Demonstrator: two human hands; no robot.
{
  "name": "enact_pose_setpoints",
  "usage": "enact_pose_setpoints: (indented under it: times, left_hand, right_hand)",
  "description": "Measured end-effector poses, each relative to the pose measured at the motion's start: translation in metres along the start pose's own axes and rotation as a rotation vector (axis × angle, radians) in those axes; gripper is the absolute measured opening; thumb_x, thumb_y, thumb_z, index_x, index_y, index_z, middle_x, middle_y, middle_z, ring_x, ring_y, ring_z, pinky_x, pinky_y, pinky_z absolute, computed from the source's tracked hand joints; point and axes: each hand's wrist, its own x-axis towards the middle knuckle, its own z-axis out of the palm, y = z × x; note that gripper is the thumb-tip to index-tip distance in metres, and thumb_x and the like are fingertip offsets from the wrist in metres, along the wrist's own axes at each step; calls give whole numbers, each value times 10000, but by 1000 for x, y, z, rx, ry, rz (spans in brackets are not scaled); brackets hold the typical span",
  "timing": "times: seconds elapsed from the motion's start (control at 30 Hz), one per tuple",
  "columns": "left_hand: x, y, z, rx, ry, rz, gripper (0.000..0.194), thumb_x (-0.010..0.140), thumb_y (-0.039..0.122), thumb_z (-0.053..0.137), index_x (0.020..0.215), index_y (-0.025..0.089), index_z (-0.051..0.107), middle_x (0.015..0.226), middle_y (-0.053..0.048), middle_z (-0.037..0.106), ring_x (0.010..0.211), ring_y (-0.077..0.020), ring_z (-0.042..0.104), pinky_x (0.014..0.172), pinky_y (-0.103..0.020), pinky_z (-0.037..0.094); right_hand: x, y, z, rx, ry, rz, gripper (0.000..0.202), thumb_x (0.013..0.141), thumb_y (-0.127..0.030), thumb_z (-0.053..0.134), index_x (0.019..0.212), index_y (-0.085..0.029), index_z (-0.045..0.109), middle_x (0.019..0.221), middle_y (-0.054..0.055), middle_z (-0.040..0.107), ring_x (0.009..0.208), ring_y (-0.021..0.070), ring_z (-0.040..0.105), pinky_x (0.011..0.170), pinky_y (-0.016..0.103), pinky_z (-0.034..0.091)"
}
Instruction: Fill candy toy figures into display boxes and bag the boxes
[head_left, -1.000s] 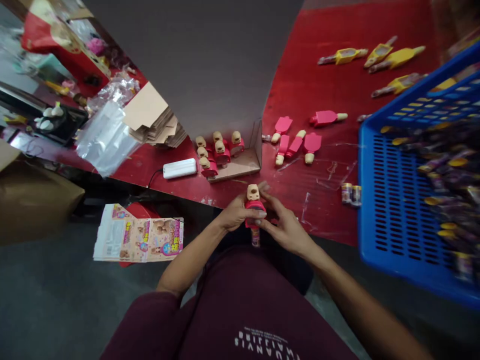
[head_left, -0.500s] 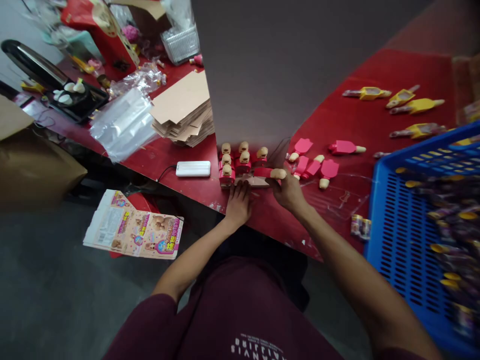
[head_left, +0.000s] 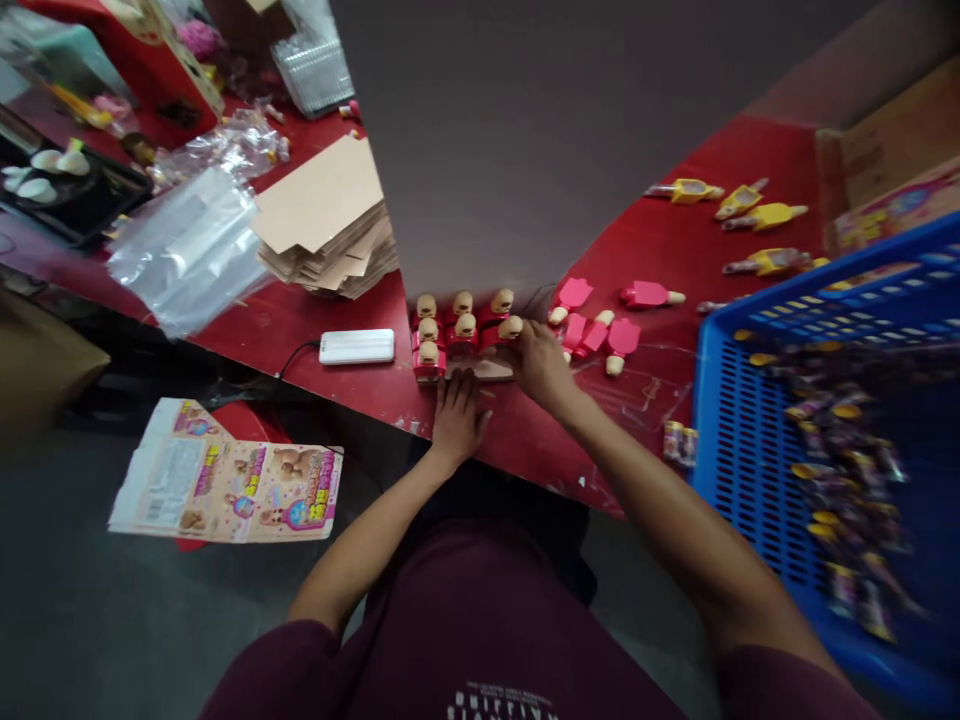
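My right hand [head_left: 544, 368] pinches a pink toy with a tan bear-like head [head_left: 511, 327], set at the right end of the second row in a shallow cardboard tray [head_left: 491, 370]. Several like toys [head_left: 464, 326] stand upright in rows in the tray, heads up. My left hand [head_left: 456, 418] lies at the tray's front edge, fingers stretched out and holding nothing. Loose pink toys [head_left: 621, 340] lie on the red table to the right of my right hand.
A large grey panel [head_left: 510, 150] rises behind the tray. To the left are a white power bank [head_left: 356, 346] with a cable, stacked cardboard sheets [head_left: 322, 195] and clear bags [head_left: 187, 245]. A blue basket [head_left: 720, 440] of wrapped items and yellow toys [head_left: 765, 216] are on the right.
My right hand has moved the pink toy back and left, from the tray's front edge into the second row. My left hand stays at the front edge. The view has shifted right.
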Motion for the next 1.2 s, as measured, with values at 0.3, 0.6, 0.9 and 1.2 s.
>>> enact_pose_setpoints:
  times: [0.3, 0.6, 0.9, 1.2]
  left_hand:
    - [4, -6, 5, -17, 93, 54, 643, 917, 324, 515, 1476, 67, 326, 1501, -209, 399, 1470, -317, 229, 1207, -557, 131]
    - [11, 29, 2, -381, 185, 119, 440, 906, 280, 541, 1330, 164, 524, 1335, -165, 588, 1303, -276, 504, 1122, -505, 356]
    - [83, 118, 2, -1572, -415, -570, 476, 772, 497, 675, 1100, 175, 554, 1110, -115, 671, 1001, -227, 684, 860, -380, 555]
    - [52, 116, -9, -1394, -537, -678, 625, 562, 492, 854, 945, 197, 458, 523, 125, 506, 309, -40, 402, 355, -153, 322]
  right_hand:
    - [-33, 26, 5, 229, 314, 136, 307, 965, -345, 416, 1169, -173, 567, 1029, 118, 675, 869, 221, 627, 791, 353, 509]
    - [-53, 124, -22, 62, 472, 872, 483, 828, -209, 530, 1275, -31, 481, 1243, 276, 571, 1168, 322, 533, 1016, 496, 381]
    - [-142, 44, -14, 241, 487, 775, 231, 934, -396, 431, 1041, -326, 622, 925, 31, 694, 849, 205, 661, 739, 348, 560]
    - [-137, 173, -122, -109, 850, 1288, 400, 905, -129, 280, 1218, -21, 505, 1144, 301, 546, 1037, 318, 582, 891, 565, 436]
